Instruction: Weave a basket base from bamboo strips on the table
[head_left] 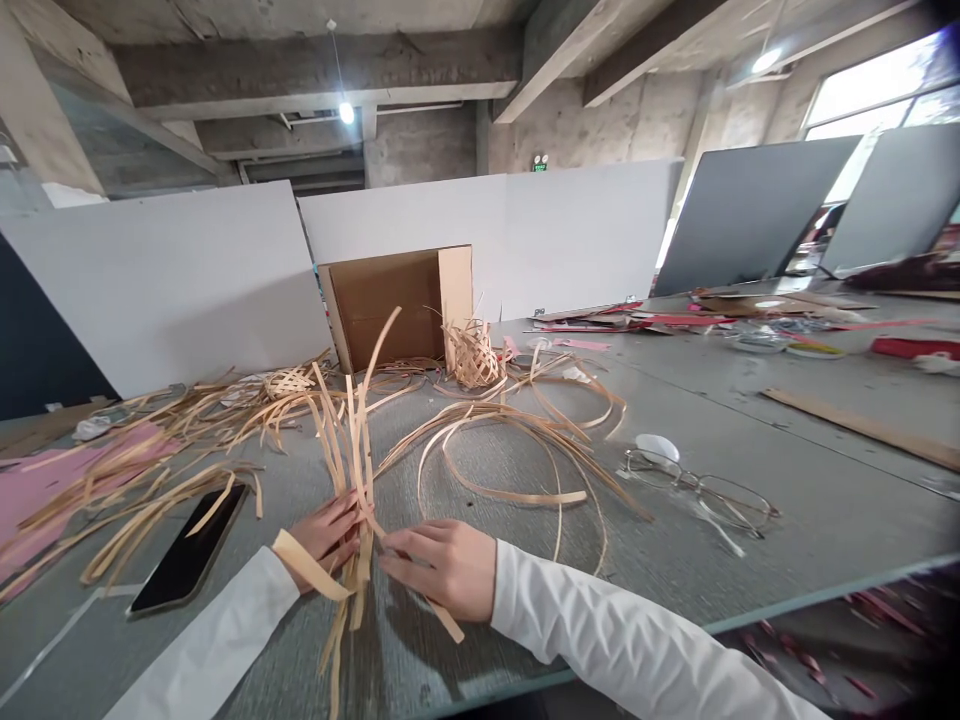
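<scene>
Thin tan bamboo strips (335, 462) cross one another in a loose bundle on the grey tabletop, their long ends rising upward. My left hand (326, 535) presses on the bundle from the left, its fingers over the crossing. One broad strip (311, 566) bends across the back of that hand. From the other side, my right hand (442, 562) is closed with thumb and fingertips on a strip, whose end (448, 622) shows below the palm. The exact grip points are partly hidden by my fingers.
A black phone (187, 550) lies left among loose strips. Coiled strips (517, 495) spread beyond my right hand, with eyeglasses (701, 485) farther right. Behind stand a woven piece (474, 357), a cardboard box (454, 290) and white panels (585, 240). The table edge (825, 592) runs along the front right.
</scene>
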